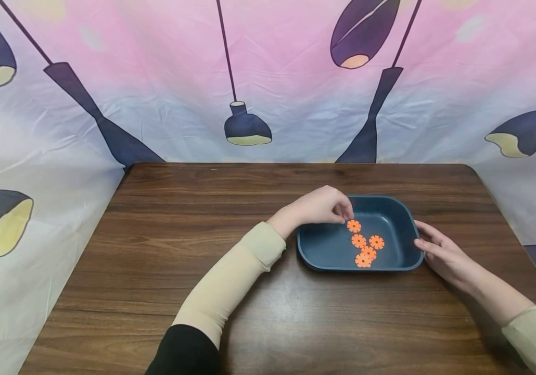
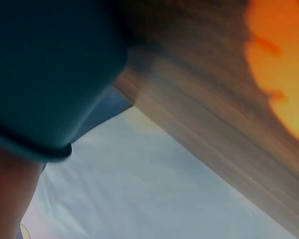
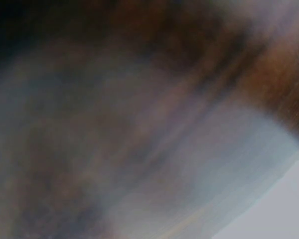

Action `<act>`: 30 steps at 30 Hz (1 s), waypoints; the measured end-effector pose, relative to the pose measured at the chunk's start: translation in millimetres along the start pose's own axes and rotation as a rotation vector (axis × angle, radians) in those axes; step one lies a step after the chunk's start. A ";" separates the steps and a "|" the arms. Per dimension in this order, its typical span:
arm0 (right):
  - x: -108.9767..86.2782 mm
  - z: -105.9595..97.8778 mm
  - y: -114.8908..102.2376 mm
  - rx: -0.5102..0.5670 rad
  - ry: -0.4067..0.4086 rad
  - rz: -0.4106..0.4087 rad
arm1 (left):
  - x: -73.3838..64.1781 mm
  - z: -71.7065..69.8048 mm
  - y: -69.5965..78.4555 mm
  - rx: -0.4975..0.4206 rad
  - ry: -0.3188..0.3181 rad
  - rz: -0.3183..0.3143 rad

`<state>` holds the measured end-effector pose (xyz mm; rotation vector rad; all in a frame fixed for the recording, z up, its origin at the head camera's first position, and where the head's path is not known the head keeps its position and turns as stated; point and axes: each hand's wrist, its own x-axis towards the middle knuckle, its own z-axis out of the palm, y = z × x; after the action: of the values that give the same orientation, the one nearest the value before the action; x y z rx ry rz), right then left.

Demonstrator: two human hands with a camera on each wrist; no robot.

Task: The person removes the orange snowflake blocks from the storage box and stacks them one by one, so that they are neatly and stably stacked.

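In the head view a dark blue tray (image 1: 395, 229) stands on the right half of the table. My left hand (image 1: 322, 205) reaches over its back left rim, fingers bent, with thumb and fingertips at the edge of an orange notched disc (image 1: 354, 225). That orange disc (image 2: 284, 64) shows large and blurred in the left wrist view. Several more orange discs (image 1: 377, 242) lie on the tray floor, some overlapping. At the tray's right end my right hand (image 1: 446, 258) grips the wall, thumb on the rim and fingers outside. The right wrist view is mostly blur.
The brown wooden table (image 1: 193, 208) extends to the left of the tray and in front of it. Behind it hangs a cloth backdrop (image 1: 179, 78) printed with lamps, meeting the table's back edge. My left sleeve (image 1: 230, 276) crosses the table's middle.
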<state>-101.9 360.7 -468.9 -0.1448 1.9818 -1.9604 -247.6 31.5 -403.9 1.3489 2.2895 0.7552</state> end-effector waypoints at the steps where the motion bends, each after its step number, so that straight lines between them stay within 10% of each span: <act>1: 0.1 -0.1 0.0 0.000 0.001 0.001 | 2.4 1.4 0.5 0.003 -0.004 0.001; 30: 0.5 -0.5 1.0 0.011 0.006 -0.004 | 22.5 21.4 9.5 0.189 -0.142 0.038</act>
<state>-102.4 361.1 -470.0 -0.1402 1.9752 -1.9760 -239.6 60.6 -415.9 1.4817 2.2740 0.4470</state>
